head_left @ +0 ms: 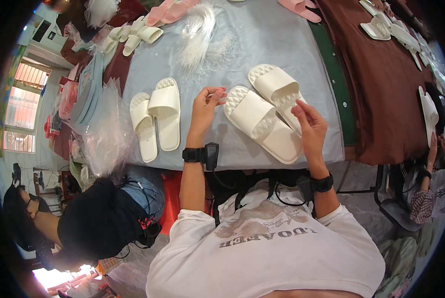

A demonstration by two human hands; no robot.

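A pair of cream slippers lies on the grey-covered table in front of me, the left slipper (252, 116) partly over the right slipper (277, 84). My left hand (207, 107) is closed in a pinch beside the left slipper's toe end. Over the right slipper's outer side, my right hand (312, 129) has thumb and fingertips drawn together. Whatever either pinch holds is too small to make out. To the left rests another cream pair, a slipper (165, 114) beside its slightly nearer mate (144, 126). Farther back spreads a heap of thin whitish plastic strands (197, 44).
Light green slippers (133, 36) and pink slippers (170, 12) lie at the far left. Clear plastic bags (108, 129) hang by the table's left edge. A person in black (98, 223) is at my left; another person's hand (432, 149) touches a white slipper (427, 114) at right.
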